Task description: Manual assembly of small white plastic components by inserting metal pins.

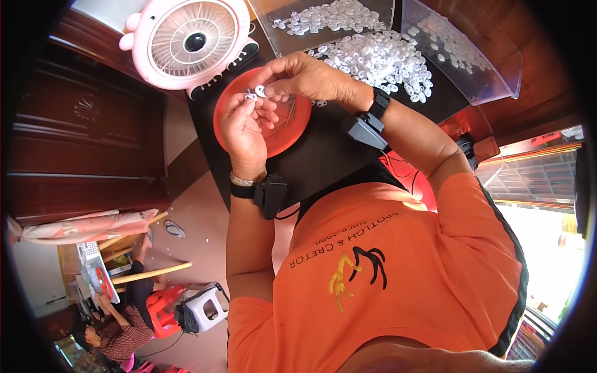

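My left hand [245, 133] is raised over a red-orange round dish [301, 124], its fingertips pinching a small white plastic piece [250, 97]. My right hand [301, 78] comes in from the right, with thumb and fingers closed on another white piece [260, 91] with a rounded, hooked shape. The two pieces are close together; whether they touch I cannot tell. A thin grey tip shows beside them, too small to name. In the dish below lie several thin, nail-like metal pins [287, 121], partly hidden by my hands.
A large heap of similar white pieces [379, 59] covers the dark table's [323, 149] far right, beside clear plastic bins [479, 74]. A pink-and-white fan [196, 42] stands at the far left. Another person [127, 329] sits at lower left near red and white stools [208, 308].
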The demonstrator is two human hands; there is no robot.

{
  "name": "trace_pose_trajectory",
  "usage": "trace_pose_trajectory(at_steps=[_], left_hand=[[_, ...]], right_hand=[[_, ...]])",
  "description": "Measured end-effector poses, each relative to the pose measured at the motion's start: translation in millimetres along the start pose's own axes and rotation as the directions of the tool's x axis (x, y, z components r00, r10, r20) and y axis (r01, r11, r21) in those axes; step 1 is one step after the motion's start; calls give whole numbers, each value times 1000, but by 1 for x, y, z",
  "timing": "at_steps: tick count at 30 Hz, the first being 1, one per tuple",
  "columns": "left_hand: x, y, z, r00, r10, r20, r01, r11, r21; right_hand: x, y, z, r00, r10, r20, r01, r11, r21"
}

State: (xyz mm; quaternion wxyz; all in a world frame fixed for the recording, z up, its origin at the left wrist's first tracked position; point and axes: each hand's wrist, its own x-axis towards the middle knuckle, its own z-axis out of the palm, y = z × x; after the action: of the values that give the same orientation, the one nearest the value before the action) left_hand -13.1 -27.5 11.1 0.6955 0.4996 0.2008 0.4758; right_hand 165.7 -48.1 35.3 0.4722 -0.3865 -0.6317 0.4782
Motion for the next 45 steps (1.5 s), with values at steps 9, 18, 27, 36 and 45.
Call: trace_pose_trajectory(at_steps=[9, 18, 27, 36, 45], left_hand=[[1, -2, 4, 1000, -18, -23, 19, 999, 38], [1, -4, 9, 998, -18, -59, 21, 998, 58], [-5, -5, 21, 987, -15, -160, 67, 944, 324], [-5, -5, 19, 986, -44, -161, 99, 929, 356], [-5, -6, 14, 990, -62, -126, 104, 924, 367]], right_hand=[[-7, 7, -2, 994, 33, -106, -24, 997, 78], [-5, 15, -16, 996, 75, -48, -76, 997, -11], [-4, 14, -14, 976, 116, -186, -67, 965, 254], [-6, 12, -6, 980, 108, -166, -67, 970, 233], [-8, 10, -2, 985, 35, -169, -11, 990, 142]])
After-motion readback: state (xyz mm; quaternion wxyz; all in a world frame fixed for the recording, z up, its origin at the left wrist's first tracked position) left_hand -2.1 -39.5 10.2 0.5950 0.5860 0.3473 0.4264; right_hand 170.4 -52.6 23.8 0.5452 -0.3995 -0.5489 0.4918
